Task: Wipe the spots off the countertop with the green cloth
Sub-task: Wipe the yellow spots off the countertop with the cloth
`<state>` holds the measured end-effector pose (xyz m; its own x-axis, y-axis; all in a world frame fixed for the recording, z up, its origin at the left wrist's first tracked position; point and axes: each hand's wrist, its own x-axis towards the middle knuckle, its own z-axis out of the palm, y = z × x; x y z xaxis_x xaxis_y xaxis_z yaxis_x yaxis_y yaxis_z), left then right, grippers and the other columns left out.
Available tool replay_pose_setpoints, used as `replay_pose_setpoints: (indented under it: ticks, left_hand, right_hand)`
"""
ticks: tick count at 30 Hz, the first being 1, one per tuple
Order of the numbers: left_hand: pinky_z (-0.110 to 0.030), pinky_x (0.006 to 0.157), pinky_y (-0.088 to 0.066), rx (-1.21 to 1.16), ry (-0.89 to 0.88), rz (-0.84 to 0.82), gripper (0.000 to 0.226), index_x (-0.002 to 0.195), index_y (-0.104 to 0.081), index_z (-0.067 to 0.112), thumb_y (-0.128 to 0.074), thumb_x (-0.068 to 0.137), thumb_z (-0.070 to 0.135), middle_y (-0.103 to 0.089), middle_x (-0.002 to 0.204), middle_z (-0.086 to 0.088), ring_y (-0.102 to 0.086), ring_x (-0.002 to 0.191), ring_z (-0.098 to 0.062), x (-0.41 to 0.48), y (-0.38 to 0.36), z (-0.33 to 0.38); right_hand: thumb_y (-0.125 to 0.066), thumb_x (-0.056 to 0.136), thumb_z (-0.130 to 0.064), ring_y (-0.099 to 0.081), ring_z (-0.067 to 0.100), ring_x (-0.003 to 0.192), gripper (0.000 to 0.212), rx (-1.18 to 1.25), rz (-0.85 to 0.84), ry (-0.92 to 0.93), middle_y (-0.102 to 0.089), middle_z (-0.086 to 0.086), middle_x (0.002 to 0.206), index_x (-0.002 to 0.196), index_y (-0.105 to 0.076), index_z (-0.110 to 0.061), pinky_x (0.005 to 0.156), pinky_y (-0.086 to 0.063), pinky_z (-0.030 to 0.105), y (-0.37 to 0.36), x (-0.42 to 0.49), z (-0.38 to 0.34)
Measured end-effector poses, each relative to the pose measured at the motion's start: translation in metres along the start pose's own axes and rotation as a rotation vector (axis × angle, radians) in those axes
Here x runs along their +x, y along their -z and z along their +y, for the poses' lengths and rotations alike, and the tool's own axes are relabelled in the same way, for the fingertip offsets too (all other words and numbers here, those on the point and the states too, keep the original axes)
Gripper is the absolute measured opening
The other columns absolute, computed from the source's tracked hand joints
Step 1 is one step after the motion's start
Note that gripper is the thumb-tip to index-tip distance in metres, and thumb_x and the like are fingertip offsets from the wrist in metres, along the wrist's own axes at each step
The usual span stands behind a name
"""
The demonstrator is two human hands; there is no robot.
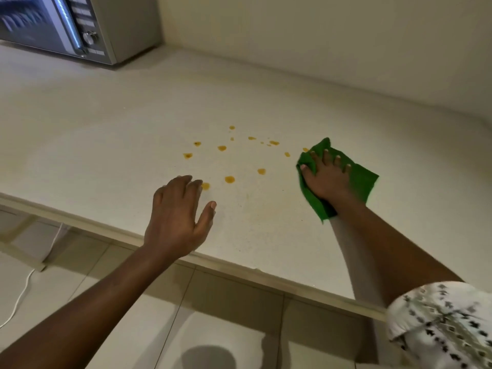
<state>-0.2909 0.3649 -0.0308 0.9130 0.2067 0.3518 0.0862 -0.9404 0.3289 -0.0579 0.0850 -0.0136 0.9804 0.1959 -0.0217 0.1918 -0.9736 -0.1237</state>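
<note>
Soft green cloth (359,179) — matt, faintly speckled pale countertop (106,123) — brushed-metal microwave (87,25)

The right hand (327,175) lies flat on the green cloth (364,179) and hides its middle, so whatever countertop (106,123) is under the cloth can't be seen. One orange spot (205,185) is half hidden behind the left hand's fingertips (195,183). Microwave (69,25), top left, is blurred and cut by the pic's edge, button labels unreadable; patterned sleeve (442,323) cut off bottom right.
</note>
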Motion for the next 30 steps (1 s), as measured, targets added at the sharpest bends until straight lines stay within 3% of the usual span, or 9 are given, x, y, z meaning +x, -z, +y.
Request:
replay_pose_setpoints:
  ticks: [5,9,15,18,20,22,25,28,30]
  left_hand:
    - [-0.044,0.108,-0.034,-0.022,0.002,0.002,0.057,0.135,-0.055,0.011,-0.040,0.096,0.051,-0.054,0.141,-0.010,-0.047,0.136,-0.026,0.000,0.001,-0.002]
    - [-0.045,0.107,-0.035,-0.024,0.001,0.010,0.056,0.133,-0.056,0.011,-0.041,0.096,0.050,-0.055,0.138,-0.011,-0.048,0.134,-0.027,0.000,-0.001,-0.002]
    - [-0.047,0.106,-0.038,0.009,0.019,-0.018,0.058,0.133,-0.058,0.011,-0.042,0.094,0.051,-0.057,0.137,-0.012,-0.050,0.134,-0.028,0.003,-0.002,-0.002]
    - [-0.047,0.106,-0.038,0.016,0.024,-0.019,0.058,0.132,-0.058,0.011,-0.042,0.094,0.051,-0.057,0.138,-0.012,-0.050,0.134,-0.028,0.002,-0.002,-0.001]
    - [-0.047,0.106,-0.037,0.018,0.033,-0.018,0.059,0.133,-0.058,0.011,-0.040,0.094,0.051,-0.056,0.140,-0.012,-0.050,0.134,-0.028,0.001,-0.001,0.000]
    - [-0.046,0.106,-0.036,0.020,0.032,-0.019,0.061,0.134,-0.058,0.010,-0.039,0.094,0.052,-0.056,0.141,-0.012,-0.050,0.135,-0.028,0.002,0.000,0.000]
    - [-0.045,0.106,-0.035,0.021,0.032,-0.012,0.061,0.135,-0.058,0.009,-0.039,0.094,0.051,-0.055,0.141,-0.011,-0.049,0.135,-0.028,0.001,0.001,0.001]
    - [-0.043,0.104,-0.035,0.019,0.032,0.013,0.059,0.135,-0.057,0.010,-0.042,0.094,0.049,-0.055,0.141,-0.011,-0.049,0.134,-0.027,0.000,0.000,0.001]
    - [-0.042,0.104,-0.035,0.015,0.035,0.024,0.058,0.135,-0.057,0.011,-0.043,0.094,0.049,-0.054,0.140,-0.009,-0.049,0.133,-0.026,0.000,-0.001,0.000]
  right_hand:
    - [-0.027,0.104,-0.056,-0.015,0.038,0.158,0.065,0.057,0.015,0.419,-0.018,0.010,0.172,0.161,-0.026,-0.026,0.126,-0.009,0.062,-0.022,-0.079,-0.079]
    - [-0.022,0.103,-0.062,-0.010,0.027,0.159,0.063,0.074,-0.017,0.602,-0.014,-0.004,0.172,0.162,-0.023,-0.037,0.127,-0.004,0.054,-0.028,-0.130,-0.043]
    - [-0.027,0.106,-0.051,-0.019,0.039,0.157,0.062,0.023,0.043,0.218,-0.021,0.013,0.171,0.163,-0.025,-0.026,0.125,-0.013,0.063,0.001,-0.003,0.028]
    - [-0.024,0.106,-0.054,-0.011,0.043,0.157,0.064,0.014,0.002,0.066,-0.013,0.014,0.172,0.164,-0.017,-0.026,0.124,-0.006,0.066,0.005,0.061,0.011]
    - [-0.021,0.105,-0.056,-0.010,0.044,0.157,0.066,0.011,-0.018,0.062,-0.011,0.015,0.172,0.164,-0.017,-0.025,0.124,-0.003,0.066,0.004,0.080,-0.022]
    - [-0.026,0.106,-0.052,-0.018,0.042,0.155,0.063,0.030,-0.004,0.176,-0.020,0.016,0.170,0.161,-0.026,-0.022,0.125,-0.008,0.064,0.002,0.077,-0.062]
    - [-0.036,0.105,-0.045,-0.027,0.036,0.154,0.057,0.058,-0.004,0.504,-0.032,0.013,0.167,0.156,-0.039,-0.020,0.125,-0.016,0.060,-0.009,0.031,-0.109]
    - [-0.033,0.104,-0.051,-0.018,0.035,0.157,0.062,0.064,-0.054,0.780,-0.022,0.006,0.171,0.161,-0.030,-0.025,0.125,-0.008,0.058,-0.024,-0.037,-0.106]
    - [-0.031,0.104,-0.054,-0.016,0.029,0.157,0.062,0.082,-0.053,0.846,-0.019,0.000,0.172,0.161,-0.029,-0.030,0.126,-0.007,0.053,-0.027,-0.062,-0.076]
